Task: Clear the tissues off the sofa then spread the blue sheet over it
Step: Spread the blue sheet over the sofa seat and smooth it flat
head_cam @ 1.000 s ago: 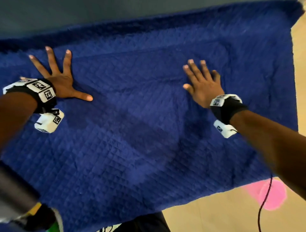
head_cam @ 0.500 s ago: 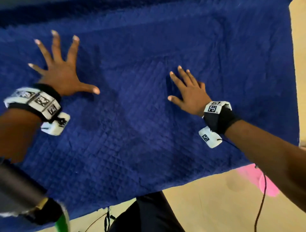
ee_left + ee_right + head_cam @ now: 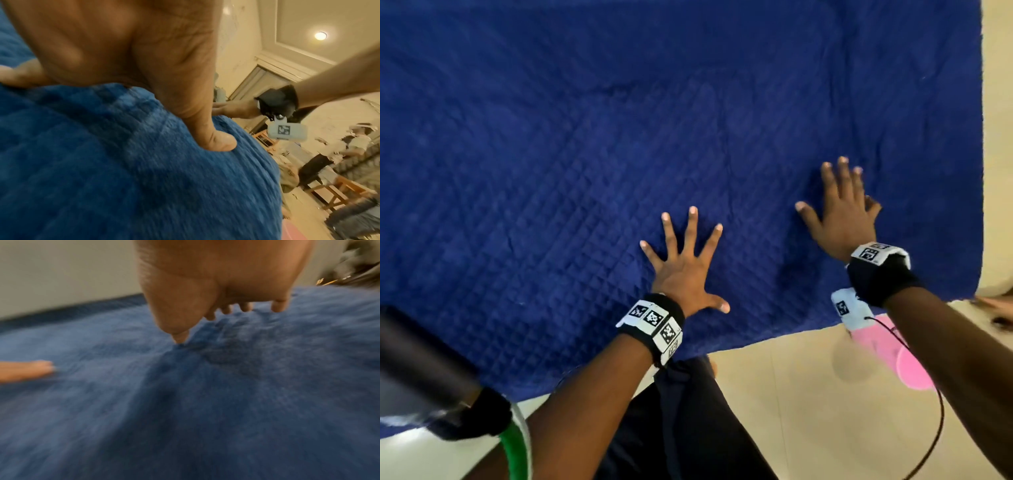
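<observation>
The quilted blue sheet [image 3: 585, 154] lies spread flat over the sofa and fills most of the head view. My left hand [image 3: 685, 263] presses on it near the front edge, palm down with fingers splayed wide. My right hand [image 3: 840, 212] lies flat on the sheet further right, close to its right border, fingers straight. In the left wrist view my left thumb [image 3: 213, 139] digs into the blue sheet [image 3: 102, 162]. In the right wrist view my right fingertips [image 3: 246, 306] touch the sheet [image 3: 226, 402]. No tissues show. The sofa itself is hidden under the sheet.
Cream floor [image 3: 774, 394] runs along the sheet's front and right edges. A pink object [image 3: 904, 363] lies on the floor under my right wrist, with a black cable [image 3: 936, 428] trailing past it. My dark trouser leg [image 3: 681, 428] stands against the sofa front.
Both hands have slid to the right across the sheet, the left from the far left to the middle, the right towards the right border. The view has shifted with them.
</observation>
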